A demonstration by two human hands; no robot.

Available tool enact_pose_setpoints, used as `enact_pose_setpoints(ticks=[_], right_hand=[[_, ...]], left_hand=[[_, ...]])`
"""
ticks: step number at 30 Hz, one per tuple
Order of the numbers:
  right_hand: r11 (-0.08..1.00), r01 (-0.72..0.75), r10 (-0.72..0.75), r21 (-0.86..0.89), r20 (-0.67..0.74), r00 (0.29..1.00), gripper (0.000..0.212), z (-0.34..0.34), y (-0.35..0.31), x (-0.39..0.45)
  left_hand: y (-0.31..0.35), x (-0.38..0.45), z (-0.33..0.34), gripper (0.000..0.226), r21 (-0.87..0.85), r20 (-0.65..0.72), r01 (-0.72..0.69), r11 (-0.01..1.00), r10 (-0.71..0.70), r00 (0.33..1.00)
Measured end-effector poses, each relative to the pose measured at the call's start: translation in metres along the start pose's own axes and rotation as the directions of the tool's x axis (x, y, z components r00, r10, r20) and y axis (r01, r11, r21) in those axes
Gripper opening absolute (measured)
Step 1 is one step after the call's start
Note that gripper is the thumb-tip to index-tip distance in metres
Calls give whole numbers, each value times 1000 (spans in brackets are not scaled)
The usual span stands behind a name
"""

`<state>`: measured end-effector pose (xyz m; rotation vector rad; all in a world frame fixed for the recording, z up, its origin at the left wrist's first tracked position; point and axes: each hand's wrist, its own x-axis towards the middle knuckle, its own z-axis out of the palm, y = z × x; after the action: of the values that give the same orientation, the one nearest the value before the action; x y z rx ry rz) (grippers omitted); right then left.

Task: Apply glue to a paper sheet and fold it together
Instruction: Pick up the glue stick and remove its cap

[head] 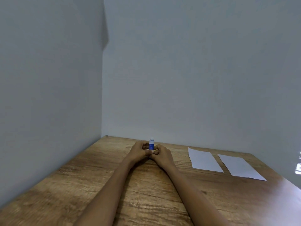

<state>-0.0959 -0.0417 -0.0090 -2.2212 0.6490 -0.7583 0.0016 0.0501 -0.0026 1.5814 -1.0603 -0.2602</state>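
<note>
**Both hands closed on the glue stick, paper not yet touched**

Both hands grasp the small blue cylindrical glue stick with a white cap [151, 144]: the left hand [138, 150] wraps it from one side, the right hand [160, 152] from the other, their fingertips meeting low on the blue barrel. The stick stands upright between them, its white top poking out above the fingers, the base hidden behind the hands, which seem to rest on the brown wood-grain table [101, 185].

Off to the right of the grip, well apart from it, lie 2 white rectangular paper sheets: the nearer sheet [205, 160] and, beside it with a strip of bare wood between, the farther sheet [241, 167]. Both lie flat and unfolded.

From here it looks like the uncapping step. To do it well, I'd say 1 hand should pin the barrel low and firm while the other pinches only the white top and pulls straight along the stick's axis, not sideways, so the glue isn't snapped or smeared. The cap is small and smooth, so it may slip. Whether it is already loosened I cannot tell.
</note>
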Motion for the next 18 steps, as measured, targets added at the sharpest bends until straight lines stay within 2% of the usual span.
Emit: enact_pose_setpoints(ticks=[4,6,8,10,12,14,16,18], right_hand=[[998,-41,36,55,92,995,45,-4,-2,-3],[993,-80,70,86,115,991,46,-8,-3,-5],[994,-79,74,72,62,995,39,-15,-5,-11],[998,-59,57,-20,-68,996,32,-25,-5,-19],[983,-44,10,-179,-184,983,31,-40,1,-26],[939,-92,10,-332,-241,970,30,-59,13,-31],[873,-173,66,-456,-241,968,33,-81,27,-36],[800,-241,145,-549,-214,966,39,-100,44,-40]], left_hand=[[0,-6,0,50,-13,-71,94,995,-95,993],[4,-13,2,40,23,-162,84,996,-79,984],[13,-22,6,21,93,-262,-29,995,53,964],[28,-33,14,12,210,-292,-205,956,261,920],[45,-43,29,15,321,-211,-354,879,431,877],[58,-47,50,17,374,-77,-419,827,478,875],[64,-43,73,24,386,22,-379,841,402,915],[65,-33,93,32,412,63,-245,877,242,968]])
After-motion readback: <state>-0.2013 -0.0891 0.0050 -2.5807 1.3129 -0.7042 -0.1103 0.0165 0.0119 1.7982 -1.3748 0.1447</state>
